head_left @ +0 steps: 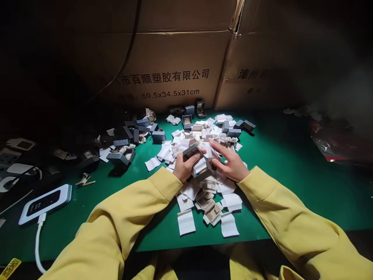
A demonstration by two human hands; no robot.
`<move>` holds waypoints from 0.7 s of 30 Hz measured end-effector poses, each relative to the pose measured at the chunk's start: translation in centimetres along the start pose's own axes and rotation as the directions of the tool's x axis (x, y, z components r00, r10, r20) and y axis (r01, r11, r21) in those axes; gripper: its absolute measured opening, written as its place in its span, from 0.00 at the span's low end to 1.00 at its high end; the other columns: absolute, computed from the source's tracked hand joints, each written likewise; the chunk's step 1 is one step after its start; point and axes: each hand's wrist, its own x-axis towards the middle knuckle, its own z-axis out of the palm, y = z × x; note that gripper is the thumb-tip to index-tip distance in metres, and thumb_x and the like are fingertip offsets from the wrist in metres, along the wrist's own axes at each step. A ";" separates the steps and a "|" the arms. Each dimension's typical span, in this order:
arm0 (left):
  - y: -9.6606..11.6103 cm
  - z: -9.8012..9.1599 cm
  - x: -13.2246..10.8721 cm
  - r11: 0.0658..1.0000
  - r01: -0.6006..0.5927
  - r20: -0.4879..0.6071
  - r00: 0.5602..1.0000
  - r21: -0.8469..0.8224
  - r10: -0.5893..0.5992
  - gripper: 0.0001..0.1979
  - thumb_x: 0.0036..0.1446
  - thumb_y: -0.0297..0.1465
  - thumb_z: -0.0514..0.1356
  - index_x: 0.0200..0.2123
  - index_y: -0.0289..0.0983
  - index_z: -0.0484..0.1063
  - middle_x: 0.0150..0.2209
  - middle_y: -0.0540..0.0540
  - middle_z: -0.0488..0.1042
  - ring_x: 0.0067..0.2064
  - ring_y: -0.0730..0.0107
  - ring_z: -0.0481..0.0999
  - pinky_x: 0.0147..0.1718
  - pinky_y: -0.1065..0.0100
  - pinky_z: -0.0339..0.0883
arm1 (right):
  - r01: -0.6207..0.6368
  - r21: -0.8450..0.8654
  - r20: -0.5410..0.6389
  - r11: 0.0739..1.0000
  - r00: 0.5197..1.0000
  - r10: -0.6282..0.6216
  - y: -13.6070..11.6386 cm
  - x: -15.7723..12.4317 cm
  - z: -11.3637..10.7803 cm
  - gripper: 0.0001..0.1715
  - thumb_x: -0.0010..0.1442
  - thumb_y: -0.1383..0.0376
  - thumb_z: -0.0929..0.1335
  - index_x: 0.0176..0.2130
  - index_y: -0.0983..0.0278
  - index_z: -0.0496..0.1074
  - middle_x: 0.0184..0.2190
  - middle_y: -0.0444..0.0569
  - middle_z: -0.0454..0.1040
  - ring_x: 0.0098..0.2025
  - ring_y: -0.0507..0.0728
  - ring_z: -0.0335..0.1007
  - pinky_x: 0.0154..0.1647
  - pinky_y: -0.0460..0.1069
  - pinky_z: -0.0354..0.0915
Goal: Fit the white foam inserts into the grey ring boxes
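Observation:
My left hand (pixel 185 165) is closed around a small dark jewelry box (pixel 203 173), its lid raised and tilted. White lining (pixel 201 165) shows inside the box. At the box's right side is my right hand (pixel 231 161), with a white liner piece (pixel 207 151) between its thumb and forefinger. Under and around both hands lies a loose heap of white and beige folded inserts (pixel 205 204), some flat, some crumpled. Fingertips on the far side of the box are partly hidden.
More dark boxes (pixel 159 136) lie to the left, at the back and at the right (pixel 234 133). Large cartons (pixel 175 50) stand behind the green table (pixel 276 155). A white device (pixel 45 204) with a cable sits at the left; a clear plastic bag (pixel 335 144) lies right.

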 end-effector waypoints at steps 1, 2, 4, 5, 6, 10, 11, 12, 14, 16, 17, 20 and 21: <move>0.2 0.0 0.0 1.000 0.018 0.005 1.000 -0.009 -0.018 0.16 0.47 0.38 0.63 0.35 0.33 0.78 0.32 0.45 0.77 0.35 0.65 0.74 0.36 0.67 0.68 | -0.026 0.005 -0.004 1.000 1.000 0.026 0.2 0.0 0.1 0.31 0.58 0.65 0.64 0.60 0.60 0.57 0.59 0.51 0.62 0.59 0.59 0.61 0.58 0.56 0.62; 0.3 0.0 -0.1 0.999 0.037 0.011 0.999 -0.023 -0.037 0.16 0.46 0.38 0.63 0.35 0.33 0.78 0.31 0.45 0.77 0.34 0.66 0.74 0.34 0.67 0.68 | -0.052 0.013 -0.002 0.999 0.999 0.052 0.3 0.0 0.1 0.31 0.58 0.64 0.64 0.60 0.59 0.58 0.58 0.51 0.63 0.58 0.59 0.63 0.57 0.56 0.63; 0.7 0.1 -0.1 0.996 0.073 0.009 0.997 -0.060 -0.072 0.16 0.45 0.39 0.63 0.33 0.33 0.78 0.29 0.46 0.77 0.30 0.68 0.73 0.31 0.68 0.67 | -0.090 0.035 0.021 0.995 0.996 0.089 0.6 -0.1 0.1 0.33 0.57 0.62 0.66 0.60 0.59 0.58 0.57 0.50 0.65 0.55 0.59 0.65 0.55 0.56 0.65; 0.9 0.2 -0.1 0.993 0.088 0.003 0.996 -0.081 -0.088 0.16 0.45 0.40 0.64 0.33 0.33 0.78 0.28 0.46 0.76 0.29 0.69 0.73 0.29 0.69 0.67 | -0.099 0.045 0.042 0.994 0.994 0.098 0.7 -0.1 0.0 0.34 0.56 0.61 0.67 0.60 0.59 0.57 0.56 0.50 0.66 0.54 0.60 0.67 0.54 0.55 0.66; 1.0 0.2 -0.1 0.990 0.099 -0.002 0.995 -0.102 -0.100 0.16 0.44 0.40 0.64 0.32 0.33 0.77 0.27 0.47 0.76 0.27 0.70 0.72 0.28 0.69 0.67 | -0.101 0.051 0.067 0.994 0.993 0.098 0.8 -0.1 0.0 0.34 0.56 0.60 0.67 0.60 0.59 0.57 0.56 0.50 0.66 0.53 0.60 0.67 0.53 0.55 0.67; 1.4 0.5 -0.2 0.981 0.123 -0.003 0.992 -0.150 -0.125 0.16 0.43 0.41 0.65 0.30 0.34 0.76 0.24 0.47 0.74 0.25 0.70 0.72 0.26 0.68 0.67 | -0.054 0.036 0.135 0.998 0.990 0.049 0.9 -0.3 -0.2 0.31 0.60 0.58 0.63 0.61 0.60 0.56 0.57 0.51 0.65 0.54 0.60 0.67 0.52 0.55 0.67; 1.4 0.5 -0.2 0.982 0.121 -0.005 0.992 -0.146 -0.123 0.16 0.43 0.41 0.64 0.30 0.34 0.76 0.24 0.47 0.74 0.25 0.70 0.72 0.26 0.68 0.67 | -0.036 0.028 0.139 0.999 0.990 0.031 1.0 -0.3 -0.2 0.31 0.61 0.59 0.62 0.62 0.60 0.55 0.57 0.51 0.64 0.54 0.60 0.66 0.52 0.55 0.67; 1.4 0.4 -0.2 0.984 0.115 -0.010 0.993 -0.138 -0.118 0.16 0.43 0.41 0.64 0.29 0.34 0.76 0.24 0.47 0.74 0.25 0.70 0.71 0.26 0.68 0.67 | -0.020 0.018 0.141 1.000 0.990 0.017 1.0 -0.3 -0.2 0.31 0.61 0.59 0.62 0.62 0.60 0.54 0.58 0.51 0.64 0.55 0.60 0.66 0.52 0.55 0.67; 1.4 0.3 -0.1 0.988 0.096 -0.015 0.995 -0.121 -0.099 0.16 0.43 0.42 0.64 0.29 0.34 0.76 0.24 0.47 0.74 0.25 0.70 0.71 0.25 0.69 0.66 | 0.001 -0.008 0.131 1.000 0.991 0.000 1.0 -0.4 0.0 0.32 0.61 0.60 0.62 0.62 0.60 0.54 0.57 0.51 0.64 0.54 0.60 0.67 0.51 0.55 0.67; 1.2 0.2 -0.1 0.988 0.095 -0.006 0.995 -0.121 -0.096 0.16 0.44 0.43 0.64 0.29 0.35 0.77 0.24 0.47 0.74 0.25 0.71 0.71 0.24 0.69 0.65 | 0.010 -0.041 0.098 0.999 0.995 -0.006 1.0 -0.3 0.1 0.32 0.60 0.60 0.63 0.62 0.60 0.55 0.56 0.52 0.66 0.53 0.60 0.68 0.50 0.55 0.68; 1.1 0.0 0.0 0.987 0.103 0.002 0.995 -0.125 -0.103 0.15 0.45 0.43 0.63 0.29 0.35 0.77 0.24 0.47 0.73 0.24 0.72 0.70 0.23 0.70 0.65 | 0.013 -0.055 0.077 0.998 0.997 -0.008 0.9 -0.3 0.1 0.32 0.59 0.60 0.64 0.61 0.59 0.56 0.55 0.52 0.67 0.52 0.60 0.69 0.50 0.55 0.68; 0.5 -0.4 0.2 0.979 0.138 0.025 0.990 -0.149 -0.136 0.14 0.48 0.42 0.62 0.30 0.36 0.76 0.22 0.48 0.72 0.23 0.74 0.69 0.21 0.71 0.63 | 0.017 -0.070 0.031 0.997 0.999 -0.014 0.6 -0.1 0.2 0.33 0.57 0.60 0.67 0.60 0.58 0.58 0.52 0.51 0.71 0.48 0.59 0.72 0.47 0.54 0.70; 0.2 -0.5 0.4 0.974 0.156 0.036 0.988 -0.165 -0.153 0.15 0.48 0.43 0.61 0.30 0.36 0.76 0.22 0.48 0.72 0.22 0.74 0.68 0.21 0.71 0.62 | 0.011 -0.063 0.021 0.998 1.000 -0.009 0.5 -0.1 0.2 0.33 0.56 0.60 0.67 0.60 0.58 0.58 0.51 0.50 0.71 0.47 0.59 0.72 0.46 0.54 0.71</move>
